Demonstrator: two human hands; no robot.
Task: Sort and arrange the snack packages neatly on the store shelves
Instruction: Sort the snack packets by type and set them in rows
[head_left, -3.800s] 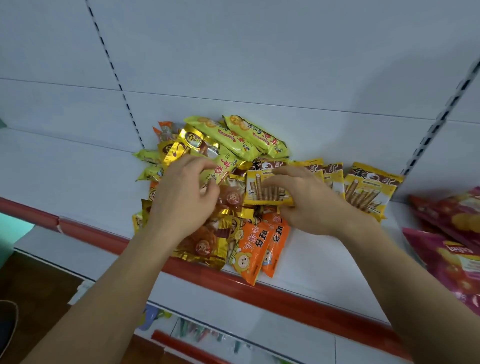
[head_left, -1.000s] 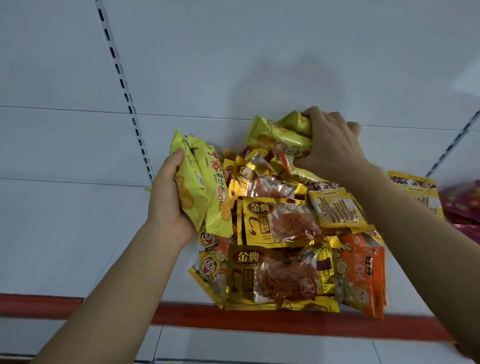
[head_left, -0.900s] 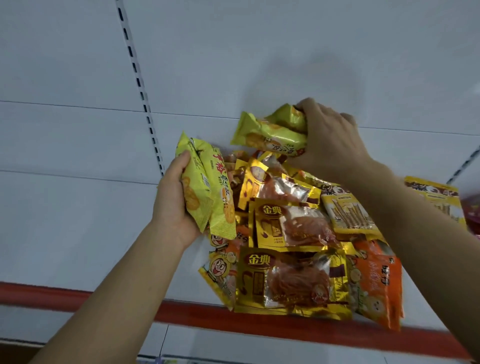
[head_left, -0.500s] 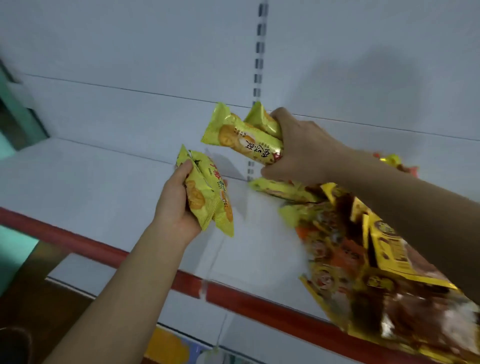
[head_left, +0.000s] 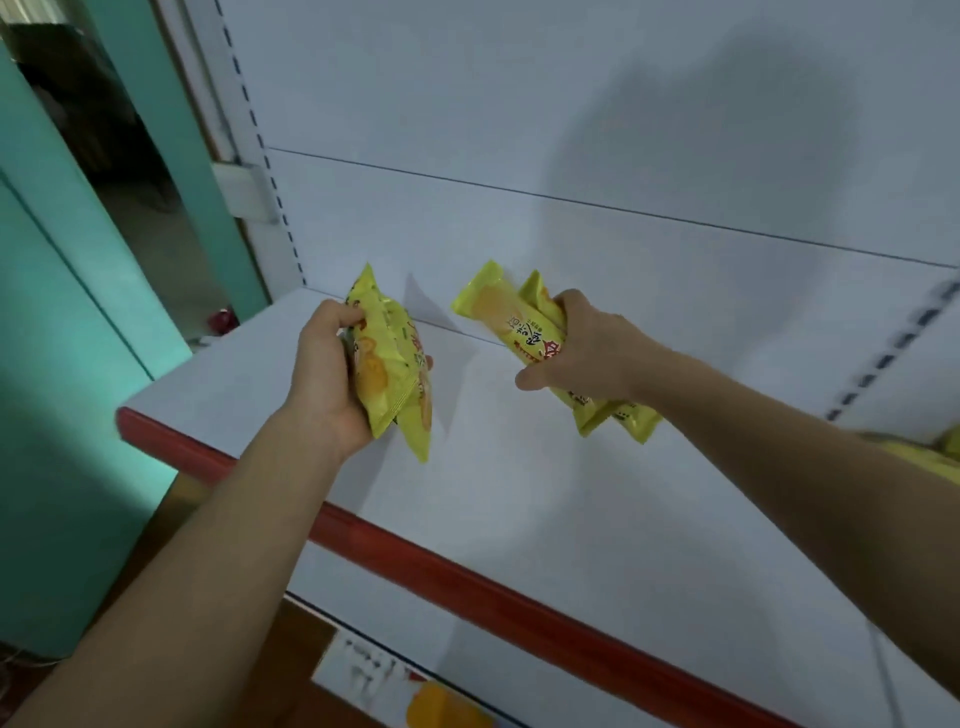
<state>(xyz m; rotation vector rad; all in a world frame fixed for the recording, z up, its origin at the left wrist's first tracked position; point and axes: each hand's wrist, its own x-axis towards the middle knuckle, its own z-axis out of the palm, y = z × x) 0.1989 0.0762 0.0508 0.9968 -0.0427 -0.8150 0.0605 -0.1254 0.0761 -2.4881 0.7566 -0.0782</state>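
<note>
Both hands are raised above the white shelf (head_left: 597, 519), each grasping snack packets. The left hand (head_left: 324, 379) is curled round a pair of yellow snack packets (head_left: 392, 364) — fingers wrapped over their upper end, thumb side toward the camera — and the packets hang tilted, their lower ends pointing down toward the shelf's red front edge (head_left: 467, 582). Whether they touch the shelf cannot be told; a faint shadow lies beneath them.

The right hand (head_left: 592, 353) clutches a second pair of yellow packets (head_left: 511, 322) round their middle. These lie slanted, upper ends aimed toward the shelf's back panel (head_left: 519, 114), lower ends sticking out beneath the wrist. They are held clear of the shelf and just to the right of the left hand's pair, a gap between the two.

At the shelf's far right, behind the right forearm, a sliver of more yellow packaging (head_left: 930, 454) shows, too cut off to identify. To the left of the shelf stands a teal wall (head_left: 67, 364). Below the red edge, a lower shelf holds blurred items, one orange-yellow (head_left: 441, 709).
</note>
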